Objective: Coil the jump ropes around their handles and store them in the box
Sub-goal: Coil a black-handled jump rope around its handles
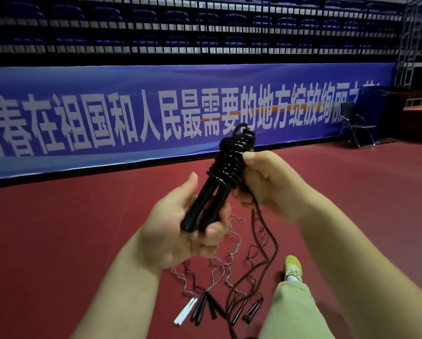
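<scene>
Gripping the lower ends of two black handles (206, 209), the left hand (180, 231) is curling its fingers round them, thumb raised beside. The handles are tilting up to the right, their upper halves wrapped in tight turns of black rope (232, 160). The right hand (266, 184) is clamping on the coiled part, thumb lying over the turns. A loose tail of the rope (266, 243) is hanging from under that hand down to the red floor (70, 228). On the floor below are lying a white-handled rope (185, 311) and several black-handled ropes (215, 307), uncoiled and tangled. A green shoe (293, 266) is standing near them. A blue banner (107, 113) is running along the back.
</scene>
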Demonstrator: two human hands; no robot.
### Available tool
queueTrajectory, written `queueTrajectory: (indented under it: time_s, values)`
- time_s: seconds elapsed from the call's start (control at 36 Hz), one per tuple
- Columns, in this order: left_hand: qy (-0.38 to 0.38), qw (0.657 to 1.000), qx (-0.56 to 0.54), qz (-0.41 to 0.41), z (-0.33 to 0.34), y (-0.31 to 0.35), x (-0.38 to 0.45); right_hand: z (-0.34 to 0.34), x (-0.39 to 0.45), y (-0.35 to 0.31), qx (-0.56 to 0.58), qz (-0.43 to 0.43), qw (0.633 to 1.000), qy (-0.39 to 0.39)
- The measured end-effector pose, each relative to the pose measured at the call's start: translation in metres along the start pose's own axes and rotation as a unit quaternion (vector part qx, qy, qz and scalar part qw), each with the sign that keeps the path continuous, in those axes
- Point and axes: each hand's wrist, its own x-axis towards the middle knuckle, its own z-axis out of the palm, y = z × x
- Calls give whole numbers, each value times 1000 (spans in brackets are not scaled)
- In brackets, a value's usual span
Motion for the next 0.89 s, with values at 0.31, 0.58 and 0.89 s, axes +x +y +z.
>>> queueTrajectory:
  time_s: [0.31,0.58,0.89]
  values:
    - [204,966,145,62,4,0,6,-2,2,-4,-79,77,990,87]
    - [328,909,208,150,12,-6,14,12,1,-7,-36,85,986,140]
    - [295,884,305,197,11,6,5,10,6,-16,-122,7,981,149]
